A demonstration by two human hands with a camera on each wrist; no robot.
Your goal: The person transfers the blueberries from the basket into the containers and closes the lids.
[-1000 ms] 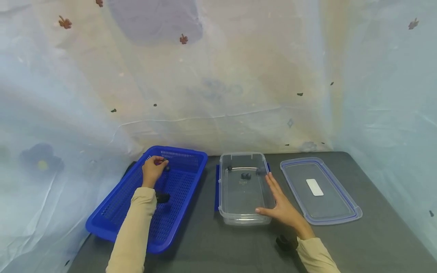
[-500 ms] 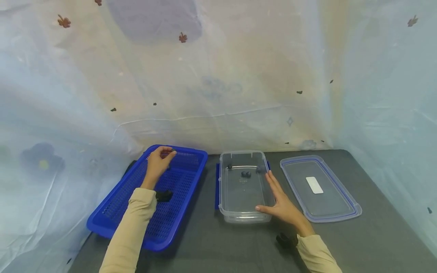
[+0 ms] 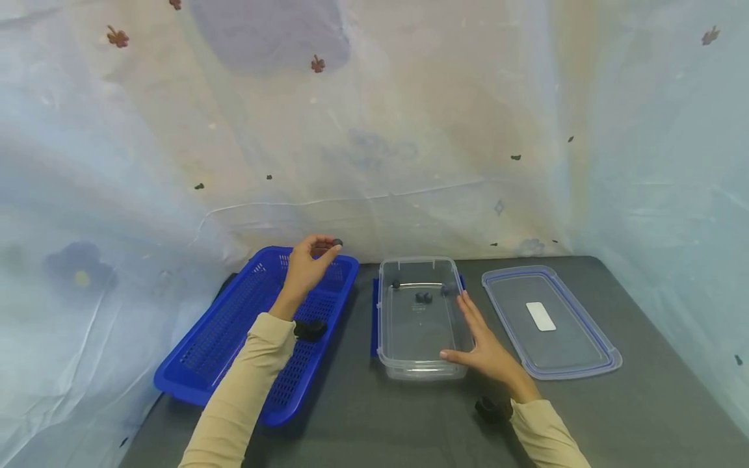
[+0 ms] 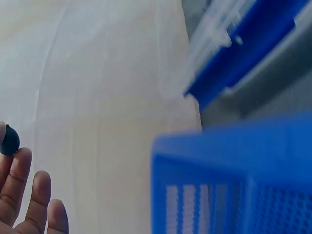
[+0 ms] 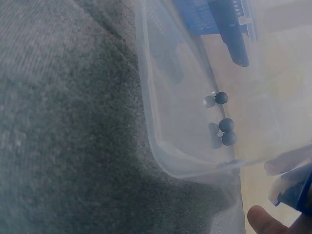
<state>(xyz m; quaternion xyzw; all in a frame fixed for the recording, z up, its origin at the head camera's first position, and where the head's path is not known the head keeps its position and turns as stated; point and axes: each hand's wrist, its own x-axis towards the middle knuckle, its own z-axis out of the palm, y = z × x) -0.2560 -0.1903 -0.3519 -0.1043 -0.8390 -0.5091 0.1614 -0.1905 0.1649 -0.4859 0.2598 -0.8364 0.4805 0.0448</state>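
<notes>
My left hand (image 3: 310,263) is raised over the far right corner of the blue perforated basket (image 3: 234,331) and pinches a small dark ball (image 3: 337,243) at its fingertips; the ball (image 4: 9,140) shows above the fingers (image 4: 19,170) in the left wrist view. The clear plastic container (image 3: 417,354) stands to the right of the basket with three dark balls (image 3: 422,298) at its far end, also seen through its wall as balls (image 5: 225,131). My right hand (image 3: 476,338) lies flat with straight fingers against the container's right side.
A clear lid with a blue rim (image 3: 547,325) lies flat to the right of the container on the dark grey table (image 3: 643,416). Pale sheeting (image 3: 374,130) hangs close behind and at both sides. A blue edge (image 3: 373,318) shows left of the container.
My left hand has lifted out of the basket and moved right toward the container with the small dark ball pinched. The right hand has stayed at the container's side.
</notes>
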